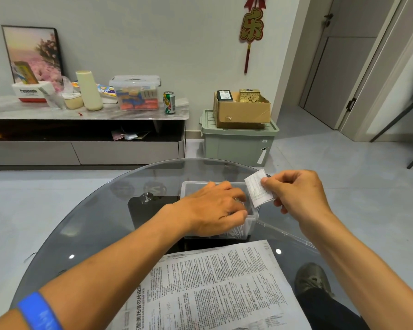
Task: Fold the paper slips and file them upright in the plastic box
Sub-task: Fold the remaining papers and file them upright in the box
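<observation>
A small clear plastic box (pixel 188 186) stands on the round glass table (pixel 100 225), with several folded paper slips (pixel 234 232) upright inside it. My left hand (pixel 212 210) lies over the box, its fingers reaching in among the slips. Just right of the box, my right hand (pixel 296 194) pinches a folded white printed slip (pixel 258 189) between thumb and fingers, holding it above the box's right rim. A large unfolded printed sheet (pixel 219 287) lies flat on the table in front of me.
Beyond the table, a low cabinet (pixel 86 129) carries a lidded clear tub (pixel 135 92), a can and other items. A green storage bin (pixel 236 144) with a cardboard box on top stands on the floor. A shoe (pixel 312 279) shows under the glass.
</observation>
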Motion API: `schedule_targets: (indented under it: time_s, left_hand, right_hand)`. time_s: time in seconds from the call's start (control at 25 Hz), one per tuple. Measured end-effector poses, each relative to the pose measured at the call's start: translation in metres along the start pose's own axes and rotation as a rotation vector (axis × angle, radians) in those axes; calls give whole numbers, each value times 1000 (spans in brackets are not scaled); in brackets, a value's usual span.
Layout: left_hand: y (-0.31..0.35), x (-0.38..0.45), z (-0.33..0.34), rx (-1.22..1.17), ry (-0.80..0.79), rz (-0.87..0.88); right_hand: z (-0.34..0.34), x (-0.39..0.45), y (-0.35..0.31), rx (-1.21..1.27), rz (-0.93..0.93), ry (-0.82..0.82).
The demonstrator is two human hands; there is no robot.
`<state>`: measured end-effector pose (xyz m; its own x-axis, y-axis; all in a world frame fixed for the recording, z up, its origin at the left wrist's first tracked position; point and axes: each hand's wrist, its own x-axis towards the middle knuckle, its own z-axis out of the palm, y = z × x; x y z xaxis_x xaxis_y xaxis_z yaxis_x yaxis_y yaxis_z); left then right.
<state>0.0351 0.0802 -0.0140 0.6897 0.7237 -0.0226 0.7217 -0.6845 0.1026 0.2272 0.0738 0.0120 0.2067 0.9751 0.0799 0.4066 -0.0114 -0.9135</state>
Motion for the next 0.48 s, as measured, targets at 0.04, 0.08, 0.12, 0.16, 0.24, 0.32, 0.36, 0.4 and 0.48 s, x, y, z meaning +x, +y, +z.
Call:
schedule_targets:
  time_s: [0.04, 0.08, 0.12, 0.16, 0.24, 0.32, 0.36, 0.4, 0.48]
  left_hand:
    - [1, 0, 0, 5, 15, 15]
    - [2, -1, 0, 4, 22, 20]
    - [3, 0, 0, -3, 26, 14]
    - [3, 0, 0, -16, 29, 2]
    - [1, 0, 1, -28, 26, -18]
    - [1, 0, 1, 6, -2, -24]
    - [1, 0, 1, 25, -14, -23]
    - [1, 0, 1, 36, -20, -22]
    - [2, -1, -1, 25, -12, -10]
  right_hand:
    - [0, 0, 0, -4, -4, 7]
    - [0, 0, 1, -5, -9, 10]
    - [0, -1, 1, -9, -11, 9]
    - [0, -1, 1, -13, -13, 7]
    - [-1, -1, 1, -17, -14, 10]
    - [-1, 0, 1, -23, -10, 13]
    - [-1, 0, 1, -26, -8, 12]
    - [-1, -1, 1, -32, -8, 9]
    - [0, -1, 1, -50, -16, 6]
